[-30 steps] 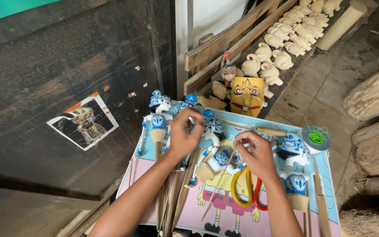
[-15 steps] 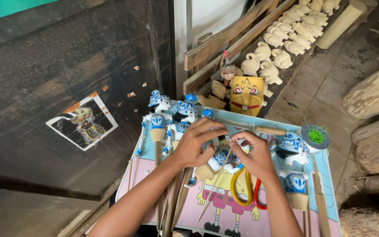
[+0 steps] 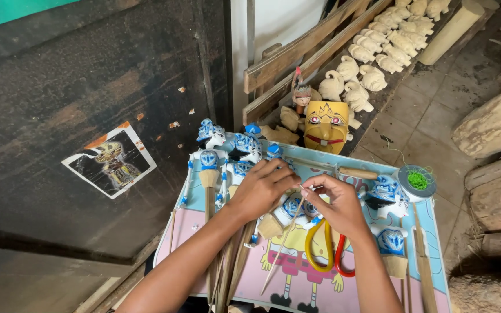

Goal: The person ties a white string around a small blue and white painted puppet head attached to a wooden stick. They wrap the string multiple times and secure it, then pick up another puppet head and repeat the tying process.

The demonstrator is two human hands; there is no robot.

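Note:
My left hand (image 3: pixel 262 186) and my right hand (image 3: pixel 336 204) meet over a small table with a cartoon-print top (image 3: pixel 314 293). Both pinch the top end of a thin wooden stick (image 3: pixel 284 242) that slants down toward me. Under the hands lies a blue-and-white painted puppet (image 3: pixel 288 211) with a bare wooden body. More blue-and-white puppets (image 3: pixel 210 162) on sticks lie along the table's left and right (image 3: pixel 391 194) sides. Scissors with yellow and red handles (image 3: pixel 323 250) rest just below my right hand.
A spool of green thread (image 3: pixel 417 181) sits at the table's far right corner. A yellow painted mask (image 3: pixel 326 126) stands behind the table, with rows of unpainted carved wooden heads (image 3: pixel 372 55) on slats beyond. Logs (image 3: pixel 494 127) lie at right. A dark wall with a torn picture (image 3: pixel 110 159) is at left.
My left hand has moved right from the puppets at the table's left to meet my right hand, and both now hold the thin stick together.

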